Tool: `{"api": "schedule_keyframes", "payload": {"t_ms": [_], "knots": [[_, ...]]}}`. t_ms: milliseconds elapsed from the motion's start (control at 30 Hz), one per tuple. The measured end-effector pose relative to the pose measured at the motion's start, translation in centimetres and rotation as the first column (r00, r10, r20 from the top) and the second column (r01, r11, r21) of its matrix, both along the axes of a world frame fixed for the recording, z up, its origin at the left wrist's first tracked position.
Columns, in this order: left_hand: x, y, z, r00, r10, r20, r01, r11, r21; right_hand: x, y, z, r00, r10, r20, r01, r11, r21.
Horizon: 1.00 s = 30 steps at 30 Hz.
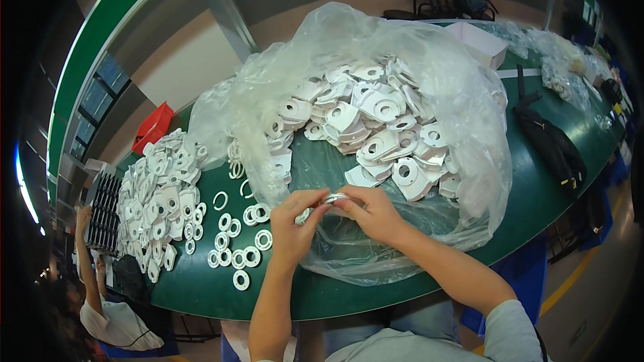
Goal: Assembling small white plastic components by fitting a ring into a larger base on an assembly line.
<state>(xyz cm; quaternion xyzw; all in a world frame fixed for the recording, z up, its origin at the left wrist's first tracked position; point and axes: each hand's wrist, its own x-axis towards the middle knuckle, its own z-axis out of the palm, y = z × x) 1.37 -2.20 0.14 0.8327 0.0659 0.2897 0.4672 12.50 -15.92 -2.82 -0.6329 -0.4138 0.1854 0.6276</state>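
Observation:
Both hands meet over the near side of a clear plastic bag point(479, 167). Between the fingertips of my left hand point(294, 224) and my right hand point(376, 216) is a small white ring-shaped part point(334, 198), pinched from both sides and partly covered by the fingers. Beyond the hands, the opened bag holds a heap of white plates with round holes point(342, 117). Loose white rings point(222, 240) lie flat on the green table point(322, 302), left of my left hand. A thin open ring point(220, 201) sits just past them.
Another heap of white holed plates point(161, 194) lies at the left, near a red bin point(154, 126) and black trays point(104, 211). A co-worker's arm point(87, 268) reaches to those trays. At the right are a black cloth item point(547, 137) and a white box point(477, 43).

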Motion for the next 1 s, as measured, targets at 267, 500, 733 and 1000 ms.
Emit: {"api": "schedule_keyframes", "payload": {"t_ms": [267,500,733,1000], "knots": [[0.1,-0.1,0.1,0.998,0.0,0.06,-0.013,0.979,0.202,0.2,-0.1,0.0,0.999,0.035,0.026,-0.034,0.999,-0.024],[0.2,-0.9,-0.3,0.997,0.039,0.067,-0.051,0.978,0.201,-0.1,0.1,-0.2,0.999,-0.038,-0.025,0.037,0.999,-0.017],[0.4,-0.6,-0.8,0.995,0.091,-0.048,-0.093,0.995,-0.045,-0.1,0.2,-0.4,0.998,-0.002,-0.061,0.0,1.0,-0.028],[-0.1,-0.7,-0.5,0.972,-0.068,-0.223,0.031,0.986,-0.165,0.2,0.2,-2.3,0.975,0.035,-0.219,-0.025,0.999,0.046]]}}
